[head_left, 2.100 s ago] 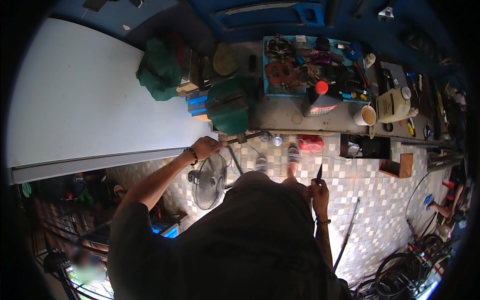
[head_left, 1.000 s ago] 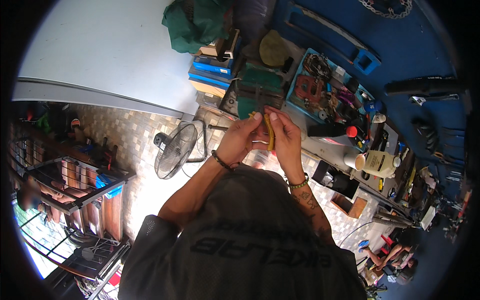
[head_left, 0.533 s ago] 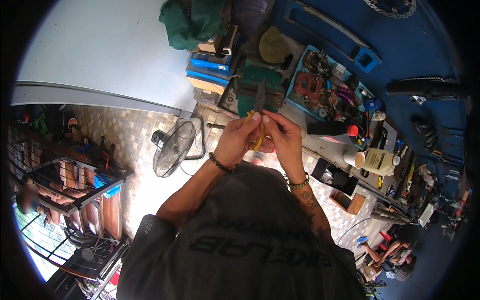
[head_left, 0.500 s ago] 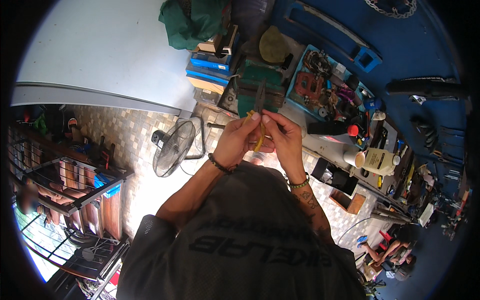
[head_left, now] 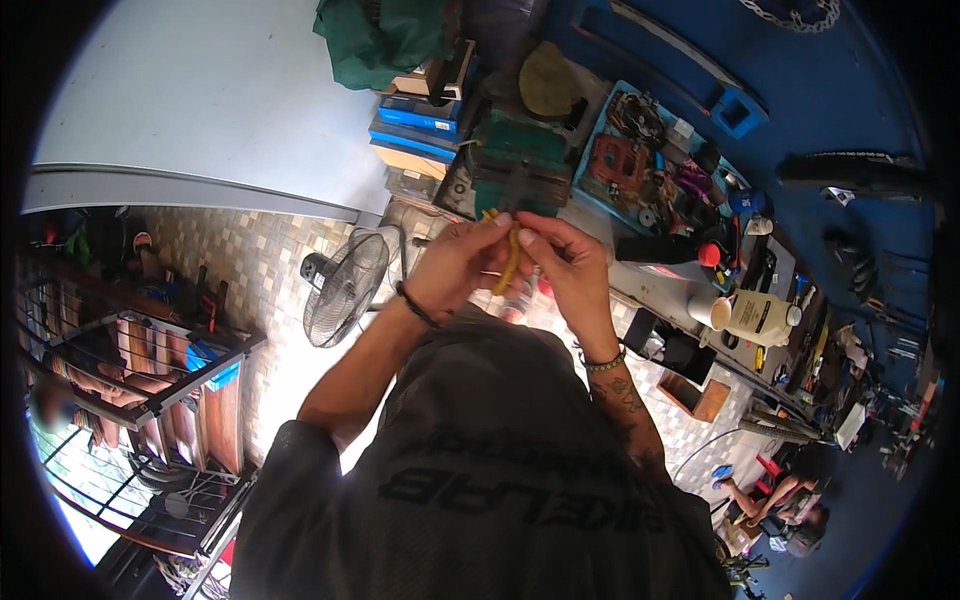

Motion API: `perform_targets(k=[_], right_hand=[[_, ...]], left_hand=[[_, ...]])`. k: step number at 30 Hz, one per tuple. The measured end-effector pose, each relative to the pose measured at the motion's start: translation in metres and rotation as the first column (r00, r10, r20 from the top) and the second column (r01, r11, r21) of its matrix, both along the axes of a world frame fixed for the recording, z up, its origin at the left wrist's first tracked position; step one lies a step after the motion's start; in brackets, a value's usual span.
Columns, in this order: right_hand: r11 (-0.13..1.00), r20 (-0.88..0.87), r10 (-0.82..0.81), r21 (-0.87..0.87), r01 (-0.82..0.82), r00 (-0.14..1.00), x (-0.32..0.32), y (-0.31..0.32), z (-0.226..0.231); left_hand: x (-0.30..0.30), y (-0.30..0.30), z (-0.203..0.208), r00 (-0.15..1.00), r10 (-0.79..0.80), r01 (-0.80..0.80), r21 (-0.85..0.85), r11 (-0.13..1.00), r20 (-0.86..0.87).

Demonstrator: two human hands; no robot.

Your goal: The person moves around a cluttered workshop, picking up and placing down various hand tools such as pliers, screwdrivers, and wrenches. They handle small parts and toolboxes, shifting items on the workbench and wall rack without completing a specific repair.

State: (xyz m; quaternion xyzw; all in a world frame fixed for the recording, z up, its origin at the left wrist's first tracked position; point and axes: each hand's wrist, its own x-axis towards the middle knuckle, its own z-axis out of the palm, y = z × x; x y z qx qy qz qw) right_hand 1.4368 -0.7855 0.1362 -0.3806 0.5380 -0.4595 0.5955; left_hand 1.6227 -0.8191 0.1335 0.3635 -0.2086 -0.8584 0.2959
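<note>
Both of my hands meet in front of my chest around a pair of pliers (head_left: 510,264) with yellow grips. Its dark, slim jaws point away from me and look blurred against the green bench vise behind. My left hand (head_left: 456,262) has thumb and fingers closed on one grip near the pivot. From the other side, my right hand (head_left: 572,265) pinches the pliers with thumb and forefinger near the pivot. The curled fingers hide part of the lower grip. Whether anything small sits between the fingertips I cannot make out. The green vise (head_left: 520,150) is just beyond the hands.
A blue tray (head_left: 603,118) full of parts lies right of the vise, with a pale jug (head_left: 760,320) further along the bench. Stacked boxes (head_left: 415,135) stand left of it. A floor fan (head_left: 345,285) is at my left; a person (head_left: 785,505) sits at lower right.
The pliers have tilted and shifted slightly, their jaws now blurred. My left hand has moved a little left, and my right fingers have spread more across the pliers.
</note>
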Motion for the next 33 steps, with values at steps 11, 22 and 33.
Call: perform_targets(k=[11, 22, 33], right_hand=[[0.995, -0.101, -0.065, -0.087, 0.056, 0.993, 0.002, -0.003, -0.006], [0.841, -0.417, -0.439, -0.502, 0.2, 0.796, -0.016, -0.057, -0.03], [0.832, -0.434, -0.488, -0.492, 0.254, 0.757, 0.007, -0.079, -0.067]], left_hand=[[0.038, -0.045, -0.001, 0.928, -0.345, 0.362, 0.117, 0.925, -0.14], [0.029, -0.072, 0.002, 0.789, -0.546, 0.611, 0.263, 0.747, -0.283], [0.011, -0.049, 0.011, 0.875, -0.455, 0.483, 0.296, 0.824, -0.163]])
